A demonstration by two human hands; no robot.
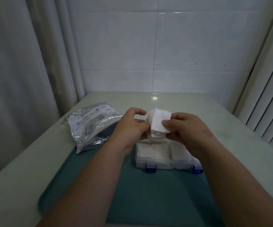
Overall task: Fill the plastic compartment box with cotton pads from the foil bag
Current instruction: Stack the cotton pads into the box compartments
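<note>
A stack of white cotton pads (pixel 159 122) is held upright above the clear plastic compartment box (pixel 155 166). My left hand (pixel 130 126) grips the stack from the left, and my right hand (pixel 186 130) pinches its front pad with thumb and fingers. White pads lie in the box's visible compartments; two blue latches sit on its near edge. The foil bag (pixel 90 126), printed with sea creatures, lies open to the left of the box. My hands hide the far part of the box.
Box and bag rest on a dark teal mat (pixel 148 194) on a pale table (pixel 9 194). A tiled wall stands behind, a curtain hangs at left, and a slatted panel is at right.
</note>
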